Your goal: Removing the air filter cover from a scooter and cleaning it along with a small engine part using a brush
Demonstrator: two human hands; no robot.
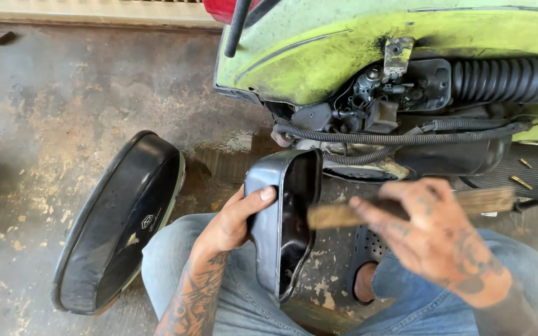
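While the left hand point(231, 224) grips the black plastic cover point(284, 224) by its outer wall, thumb across the edge and fingers point(268, 194) wrapped behind, the right hand point(434, 239) holds a wooden-handled brush point(344, 214) with the fingers closed round the handle; brush end sits at the open mouth of the cover, touching or just inside it, hand blurred so mid-stroke by the look of it; cover held upright over the lap, between the knees, in front of the scooter point(406, 50); judgement: cleaning is underway, not finished; inside of the cover looks glossy in parts, but whether dirt remains lower down I cannot tell; engine bay point(393, 106) on the green scooter is open, hoses and ribbed intake tube point(509, 79) exposed, so the cover is off and refitting has not been done; black seat point(119, 224) lies on the concrete floor point(63, 112) just left of the left knee, also off; two small brass-coloured screws point(523, 174) rest on the scooter's footboard at right, not fitted.
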